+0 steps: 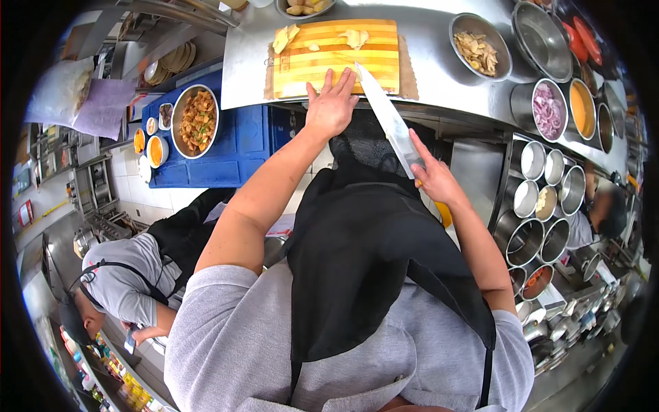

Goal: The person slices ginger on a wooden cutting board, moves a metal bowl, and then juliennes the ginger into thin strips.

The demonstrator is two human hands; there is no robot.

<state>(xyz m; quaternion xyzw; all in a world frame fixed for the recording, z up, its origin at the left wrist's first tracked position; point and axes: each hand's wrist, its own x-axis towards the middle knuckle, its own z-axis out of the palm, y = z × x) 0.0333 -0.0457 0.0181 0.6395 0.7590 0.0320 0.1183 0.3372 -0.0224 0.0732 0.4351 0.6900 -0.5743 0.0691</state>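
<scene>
My left hand [331, 106] lies with its fingers stretched out on the front edge of a striped wooden cutting board [309, 69]; anything under the fingertips is hidden. My right hand [436, 178] is closed round the handle of a large chef's knife [383, 110]. Its wide blade slants up and left, the tip over the board's right front part, just right of my left fingers. Pale yellow peeled pieces, which look like ginger [355, 38], sit at the board's back, with more slices [285, 38] at the back left corner. A brown cloth [409, 79] shows under the board.
Right along the steel counter [429, 41] stand a bowl [509, 62] of pale slices, chopped red onion [549, 113] and orange sauce [582, 110] in pots. A bowl of cooked food [198, 122] rests on a blue chest [226, 147] at left. Another person [130, 268] bends at lower left.
</scene>
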